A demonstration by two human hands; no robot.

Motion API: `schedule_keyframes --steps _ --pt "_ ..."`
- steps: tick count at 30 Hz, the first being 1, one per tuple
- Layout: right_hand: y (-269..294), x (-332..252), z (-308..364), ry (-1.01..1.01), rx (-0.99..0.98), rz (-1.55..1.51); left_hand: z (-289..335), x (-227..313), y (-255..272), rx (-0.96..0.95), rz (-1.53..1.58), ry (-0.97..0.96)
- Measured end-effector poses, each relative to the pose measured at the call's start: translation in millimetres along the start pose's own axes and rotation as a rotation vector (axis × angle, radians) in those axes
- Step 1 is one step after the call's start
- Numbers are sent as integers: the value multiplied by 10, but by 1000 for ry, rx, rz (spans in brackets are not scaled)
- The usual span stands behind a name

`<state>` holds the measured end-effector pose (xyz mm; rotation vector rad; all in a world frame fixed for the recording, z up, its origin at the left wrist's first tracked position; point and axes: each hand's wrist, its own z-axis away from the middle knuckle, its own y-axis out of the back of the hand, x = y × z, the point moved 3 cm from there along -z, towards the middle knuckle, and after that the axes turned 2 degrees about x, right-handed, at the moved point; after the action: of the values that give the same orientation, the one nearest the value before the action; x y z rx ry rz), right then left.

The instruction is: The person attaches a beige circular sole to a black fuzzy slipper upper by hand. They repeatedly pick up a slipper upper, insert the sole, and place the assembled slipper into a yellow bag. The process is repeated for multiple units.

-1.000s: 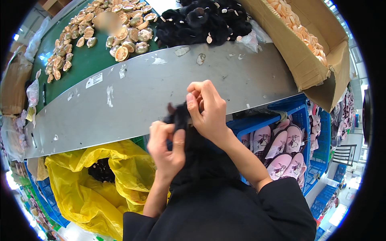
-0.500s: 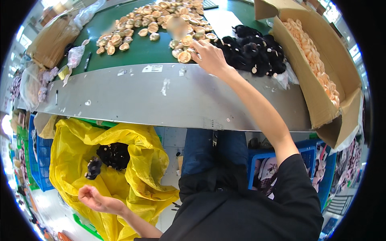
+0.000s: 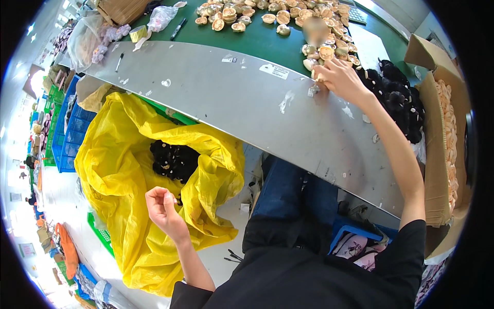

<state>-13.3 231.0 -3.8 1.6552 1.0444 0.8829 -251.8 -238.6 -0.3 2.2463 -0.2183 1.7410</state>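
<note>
My right hand reaches over the table's near edge strip, fingers bent together at the border of a pile of beige, hollow cup-shaped pieces. Something pale shows at its fingertips, too small to name. Just right of that hand lies a heap of black soft bundles with small pale spots. My left hand is curled closed above a large yellow bag, and nothing shows in it. Inside the bag sit more black bundles; a small dark bit shows beside my left hand.
A cardboard box of peach-coloured curved pieces stands at the right. The green-topped table has a grey metal edge. Blue crates stand at the left. A marker and tape roll lie on the table.
The view has turned, so the scene sits tilted. A black bundle that was above the bag near my left hand is no longer in the air. My right hand's fingers have drawn together by the pieces.
</note>
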Motion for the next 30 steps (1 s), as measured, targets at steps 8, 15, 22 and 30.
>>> schedule_keyframes --steps 8,15,22,30 --pt "446 -57 714 -535 444 -661 -8 273 -967 -272 86 12" --pt "941 -558 2089 -986 741 -1456 167 731 -2348 -789 167 -43" --pt "826 -804 2824 -1101 848 -1575 667 1152 -4165 -1268 -69 -527" --pt "633 -863 3019 -1224 816 -1559 950 1195 -5685 -963 -433 -1353"
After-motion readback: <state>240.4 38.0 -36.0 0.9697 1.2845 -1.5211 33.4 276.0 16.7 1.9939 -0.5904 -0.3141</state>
